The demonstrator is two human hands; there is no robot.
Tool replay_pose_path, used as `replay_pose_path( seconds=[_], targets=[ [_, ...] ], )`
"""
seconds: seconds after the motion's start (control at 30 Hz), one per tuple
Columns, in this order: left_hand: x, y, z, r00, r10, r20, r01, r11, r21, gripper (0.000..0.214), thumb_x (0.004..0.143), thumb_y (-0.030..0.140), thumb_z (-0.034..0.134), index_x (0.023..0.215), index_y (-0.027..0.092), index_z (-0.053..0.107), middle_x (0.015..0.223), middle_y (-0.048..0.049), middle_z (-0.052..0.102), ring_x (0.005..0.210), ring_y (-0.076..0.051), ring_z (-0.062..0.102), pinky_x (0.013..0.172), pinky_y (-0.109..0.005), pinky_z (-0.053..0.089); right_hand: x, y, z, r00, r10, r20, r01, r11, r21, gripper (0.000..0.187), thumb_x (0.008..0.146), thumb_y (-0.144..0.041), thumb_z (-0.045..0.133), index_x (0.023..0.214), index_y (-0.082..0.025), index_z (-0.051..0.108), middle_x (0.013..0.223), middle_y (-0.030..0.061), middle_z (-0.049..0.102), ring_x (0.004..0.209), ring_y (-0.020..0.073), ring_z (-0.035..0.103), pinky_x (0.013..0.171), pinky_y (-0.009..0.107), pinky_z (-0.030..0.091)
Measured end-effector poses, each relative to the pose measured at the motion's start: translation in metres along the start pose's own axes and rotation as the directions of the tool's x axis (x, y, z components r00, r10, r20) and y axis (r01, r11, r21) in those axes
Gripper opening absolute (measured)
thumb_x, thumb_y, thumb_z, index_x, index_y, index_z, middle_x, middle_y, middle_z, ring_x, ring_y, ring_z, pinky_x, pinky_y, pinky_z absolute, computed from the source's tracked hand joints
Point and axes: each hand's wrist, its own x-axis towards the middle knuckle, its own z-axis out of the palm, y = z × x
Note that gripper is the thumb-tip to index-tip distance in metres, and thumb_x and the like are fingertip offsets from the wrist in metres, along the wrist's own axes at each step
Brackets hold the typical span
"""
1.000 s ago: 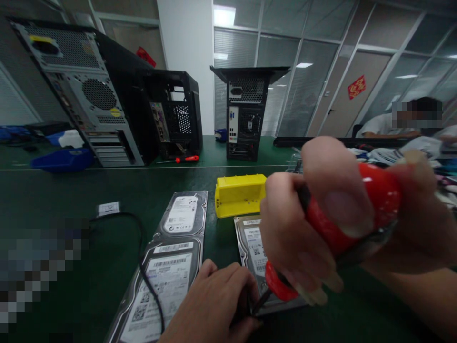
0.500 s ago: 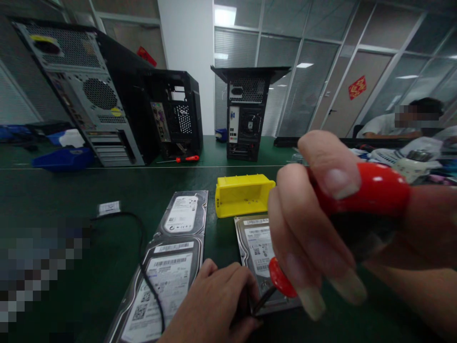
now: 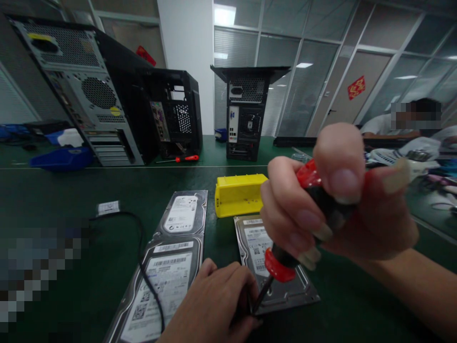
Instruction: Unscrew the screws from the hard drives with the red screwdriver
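My right hand [image 3: 321, 209] grips a screwdriver [image 3: 280, 264] with a red and black handle, its fingers wrapped round it. The shaft slants down to the near left corner of a hard drive [image 3: 285, 286] with a white label. At that corner my left hand [image 3: 221, 300] is closed, its curled fingers against the drive's edge beside the screwdriver tip. Its fingertips and the tip's exact contact point are partly hidden. Left of this hand lies another labelled hard drive [image 3: 167, 276], with a third hard drive [image 3: 183, 214] behind it.
A yellow bin [image 3: 241, 195] stands behind the drives. A black cable [image 3: 143, 271] crosses the left drive. Computer cases [image 3: 124, 95] stand at the back, with another screwdriver [image 3: 187, 158] before them. A blue tray [image 3: 60, 158] is at left; a person [image 3: 385, 124] sits far right.
My right hand has turned about the handle and shifted its grip, and the screwdriver stands more steeply. More of the drive's right side shows. My left hand has stayed in place.
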Motion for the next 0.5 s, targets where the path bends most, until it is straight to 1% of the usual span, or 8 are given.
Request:
replay_pose_path(
  seconds=[0.07,0.13,0.23,0.27,0.37,0.43,0.5],
  targets=[
    [0.000,-0.002,0.001,1.000,0.016,-0.016,-0.016,1.000,0.003,0.027,0.063,0.010,0.060,0.088,0.021,0.053,0.091,0.0001,0.062,0.081,-0.021,0.054,0.072,-0.034,0.029,0.000,-0.001,0.000,1.000,-0.010,0.001,0.010,1.000,-0.021,0.023,0.081,-0.042,0.044,0.074,-0.020,0.044,0.068,-0.0022,0.040,0.062,0.0079,0.050,0.055,0.021,0.042],
    [0.000,-0.004,0.003,0.999,0.036,-0.030,-0.036,0.999,0.004,0.028,0.063,0.011,0.059,0.088,0.022,0.054,0.092,-0.0007,0.062,0.079,-0.022,0.054,0.071,-0.034,0.030,0.000,-0.003,0.001,0.999,-0.046,-0.002,0.046,0.998,-0.049,0.026,0.079,-0.045,0.044,0.074,-0.019,0.044,0.069,-0.0014,0.041,0.062,0.0101,0.051,0.053,0.023,0.042],
    [0.000,-0.005,0.005,0.997,0.059,-0.047,-0.058,0.998,0.009,0.028,0.061,0.011,0.058,0.087,0.022,0.054,0.087,-0.0009,0.062,0.077,-0.022,0.053,0.073,-0.035,0.031,0.000,-0.007,0.003,0.995,-0.092,0.036,0.094,0.993,-0.069,0.032,0.077,-0.051,0.042,0.075,-0.019,0.044,0.075,-0.0001,0.045,0.062,0.0115,0.052,0.054,0.026,0.043],
    [0.000,-0.004,0.004,0.997,0.058,-0.046,-0.058,0.998,0.013,0.029,0.061,0.011,0.058,0.087,0.022,0.054,0.086,-0.0010,0.062,0.078,-0.023,0.053,0.074,-0.036,0.032,0.000,-0.009,0.003,0.995,-0.091,0.050,0.094,0.993,-0.071,0.034,0.077,-0.053,0.040,0.076,-0.019,0.044,0.077,0.0000,0.046,0.064,0.0112,0.052,0.057,0.027,0.043],
    [0.001,-0.001,0.002,0.999,0.016,-0.033,-0.015,0.999,0.033,0.031,0.062,0.009,0.059,0.090,0.022,0.055,0.089,-0.0011,0.062,0.082,-0.024,0.053,0.076,-0.036,0.031,0.000,-0.013,0.002,0.995,-0.026,0.096,0.034,0.996,-0.088,0.038,0.077,-0.056,0.033,0.077,-0.019,0.043,0.082,-0.0002,0.047,0.071,0.0116,0.053,0.066,0.031,0.044],
    [0.001,0.000,0.002,1.000,0.001,-0.019,0.000,0.999,0.038,0.030,0.062,0.009,0.059,0.089,0.022,0.055,0.090,-0.0003,0.062,0.081,-0.024,0.053,0.074,-0.036,0.031,0.000,-0.013,0.002,0.996,0.000,0.094,0.008,0.996,-0.093,0.040,0.075,-0.057,0.033,0.075,-0.019,0.043,0.083,0.0002,0.047,0.074,0.0142,0.055,0.067,0.033,0.044],
    [0.001,0.000,0.002,1.000,0.006,-0.013,-0.005,0.999,0.033,0.031,0.061,0.009,0.058,0.089,0.022,0.055,0.089,0.0002,0.061,0.079,-0.023,0.053,0.073,-0.035,0.031,0.000,-0.012,0.003,0.998,-0.006,0.056,0.010,0.997,-0.080,0.040,0.073,-0.058,0.037,0.073,-0.018,0.042,0.081,0.0013,0.048,0.073,0.0160,0.055,0.064,0.033,0.044]
  ],
)
